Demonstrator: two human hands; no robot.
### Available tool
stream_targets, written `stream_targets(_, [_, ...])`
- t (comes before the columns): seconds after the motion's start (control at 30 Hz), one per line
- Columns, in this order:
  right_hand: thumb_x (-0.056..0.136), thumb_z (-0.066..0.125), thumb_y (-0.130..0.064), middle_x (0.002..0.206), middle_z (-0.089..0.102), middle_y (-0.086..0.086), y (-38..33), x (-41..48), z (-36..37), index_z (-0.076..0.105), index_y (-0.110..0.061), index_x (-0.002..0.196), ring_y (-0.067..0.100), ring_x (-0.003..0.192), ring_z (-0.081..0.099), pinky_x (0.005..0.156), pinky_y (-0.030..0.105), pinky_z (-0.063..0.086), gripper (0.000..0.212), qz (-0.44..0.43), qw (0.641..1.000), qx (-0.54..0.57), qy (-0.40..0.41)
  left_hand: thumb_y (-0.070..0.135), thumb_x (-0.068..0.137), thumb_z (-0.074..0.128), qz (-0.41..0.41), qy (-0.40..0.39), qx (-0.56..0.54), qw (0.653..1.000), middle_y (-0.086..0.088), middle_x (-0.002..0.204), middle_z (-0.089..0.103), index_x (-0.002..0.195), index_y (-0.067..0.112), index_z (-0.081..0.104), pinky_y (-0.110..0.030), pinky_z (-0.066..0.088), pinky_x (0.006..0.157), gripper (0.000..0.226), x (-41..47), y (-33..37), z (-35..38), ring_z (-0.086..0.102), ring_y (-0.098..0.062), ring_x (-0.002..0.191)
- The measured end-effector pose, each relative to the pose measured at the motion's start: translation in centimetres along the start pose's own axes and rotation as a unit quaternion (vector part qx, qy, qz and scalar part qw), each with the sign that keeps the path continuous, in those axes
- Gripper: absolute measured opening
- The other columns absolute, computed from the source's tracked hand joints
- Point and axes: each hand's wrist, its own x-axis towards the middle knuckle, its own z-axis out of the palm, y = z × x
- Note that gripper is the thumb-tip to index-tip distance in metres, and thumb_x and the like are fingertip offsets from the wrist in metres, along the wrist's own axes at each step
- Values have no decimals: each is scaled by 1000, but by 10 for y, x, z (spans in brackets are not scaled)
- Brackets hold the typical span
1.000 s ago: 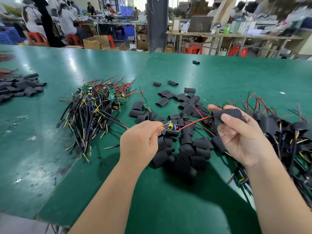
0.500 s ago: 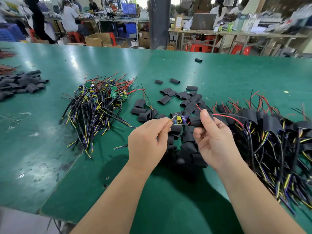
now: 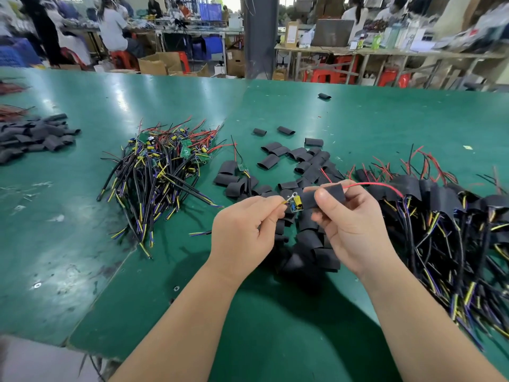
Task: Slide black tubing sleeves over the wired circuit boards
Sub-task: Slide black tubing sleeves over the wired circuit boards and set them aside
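Observed left hand (image 3: 242, 232) pinching lead end of circuit board (image 3: 296, 204) at fingertips. Observed right hand (image 3: 355, 224) gripping black sleeve (image 3: 330, 194) between thumb and curled fingers, sleeve partly over board, just beside left fingertips. Noted red wire (image 3: 380, 185) exiting beyond right fingers.

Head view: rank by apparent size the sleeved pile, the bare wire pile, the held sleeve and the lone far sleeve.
1. Sleeved pile, cut by the frame edge.
2. Bare wire pile.
3. Held sleeve.
4. Lone far sleeve; nearness may explain its gap with the held one.
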Motion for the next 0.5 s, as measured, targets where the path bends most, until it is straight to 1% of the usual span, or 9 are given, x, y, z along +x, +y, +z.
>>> stream_targets(0.07, [53,80,-29,69,70,3,0,0,1,51,-13,76,15,53,62,51,22,49,40,-5,999,-41,-2,2,86,62,1,5,-2,1000,2,74,70,89,5,73,-31,50,60,12,0,0,0,61,-12,69])
stream_targets(0.1, [53,79,-30,64,68,0,0,-1,2,50,-13,74,14,50,61,51,22,49,40,-4,998,-59,-7,2,86,62,1,7,-3,1000,2,74,70,89,5,73,-30,49,61,12,0,0,1,60,-11,70])
stream_targets(0.2, [54,80,-29,62,67,2,3,-3,4,50,-10,74,16,48,61,53,24,50,41,7,997,-76,-32,12,91,57,-3,21,7,1000,-1,74,69,89,5,73,-34,50,59,17,-1,2,3,63,-21,68])
stream_targets(0.3, [58,78,-22,67,70,6,5,-5,6,57,-11,73,17,52,64,54,22,51,28,18,998,-37,-41,17,91,53,-2,32,4,999,-3,73,69,89,5,73,-37,51,58,24,-1,3,5,64,-25,67])
stream_targets(0.4, [61,74,-24,66,70,4,6,-5,9,67,-18,63,12,51,64,52,18,49,10,41,999,8,-19,18,91,54,-1,39,-13,999,-2,79,73,95,6,74,-34,52,61,24,-1,6,6,68,-21,71])
stream_targets(0.47, [64,71,-26,64,69,0,6,-5,11,69,-19,61,8,52,63,50,16,48,8,59,998,31,-4,20,92,54,-15,44,-37,998,1,87,74,103,10,72,-33,54,64,23,-1,9,6,69,-16,74])
stream_targets(0.5, [64,71,-28,65,69,-1,7,-5,11,67,-19,65,7,52,63,49,15,47,10,70,997,46,5,21,92,54,-23,44,-53,997,2,89,74,107,14,70,-33,54,64,23,-1,11,7,70,-15,75])
